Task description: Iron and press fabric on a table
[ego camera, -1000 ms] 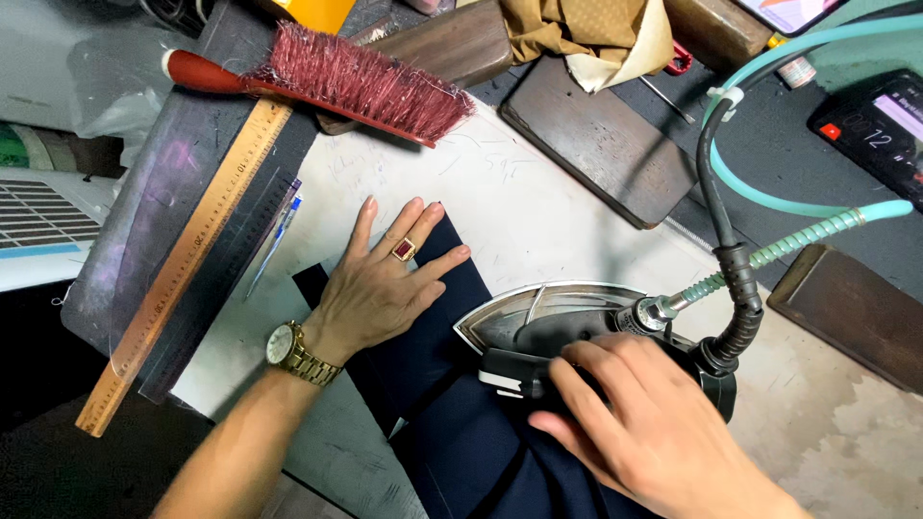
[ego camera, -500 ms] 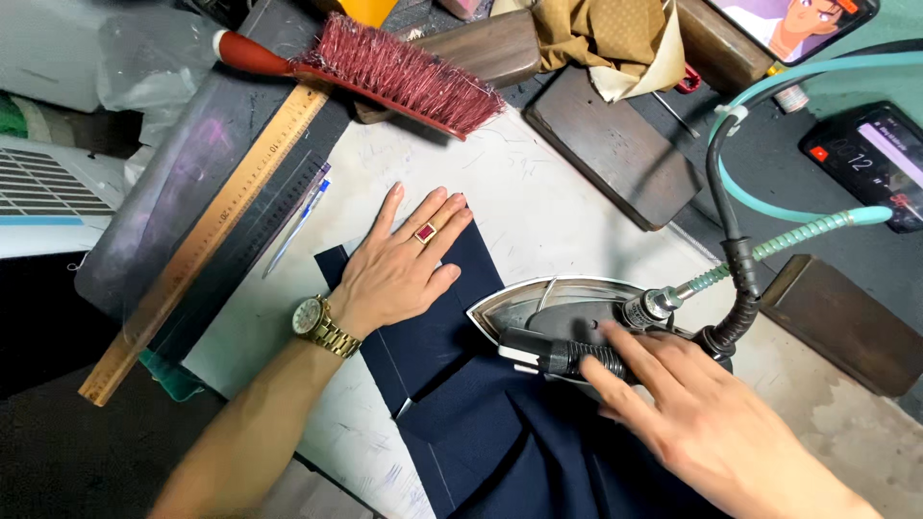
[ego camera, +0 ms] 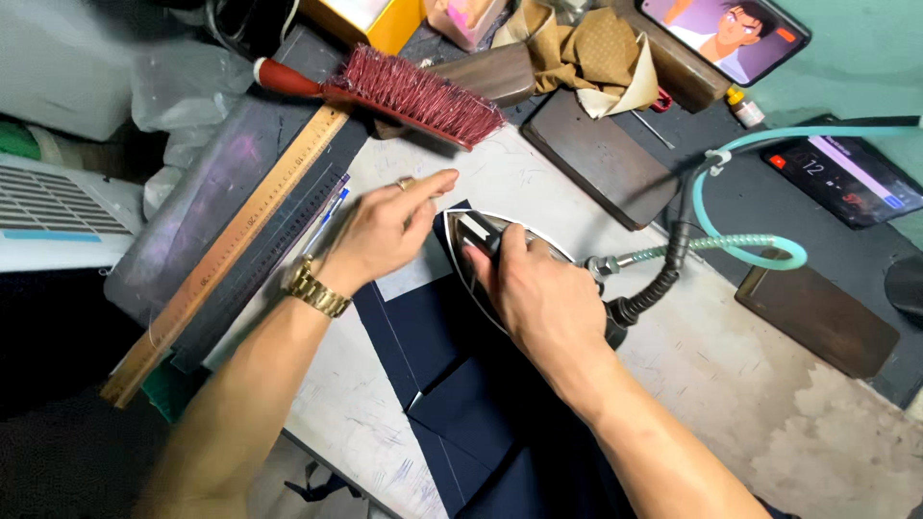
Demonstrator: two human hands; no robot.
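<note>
My right hand (ego camera: 538, 293) grips the handle of a steam iron (ego camera: 473, 240), whose pointed metal sole lies on dark navy fabric (ego camera: 461, 384) spread over the white pressing table (ego camera: 769, 384). My left hand (ego camera: 385, 226), with a gold watch and a ring, hovers just left of the iron's tip with fingers stretched toward it, above the fabric's upper edge. A green hose (ego camera: 745, 245) and a black coiled cord (ego camera: 654, 293) run from the iron's rear.
A red-bristled brush (ego camera: 404, 91) and a wooden ruler (ego camera: 231, 245) lie to the upper left. Dark wooden blocks (ego camera: 596, 159) (ego camera: 817, 312) sit behind and right of the iron. A phone (ego camera: 721, 29), a digital display (ego camera: 846, 178) and tan cloth (ego camera: 586, 53) are at the back.
The iron has slid up and left along the fabric toward its top edge. My left hand has lifted off the fabric and turned sideways beside the iron's tip.
</note>
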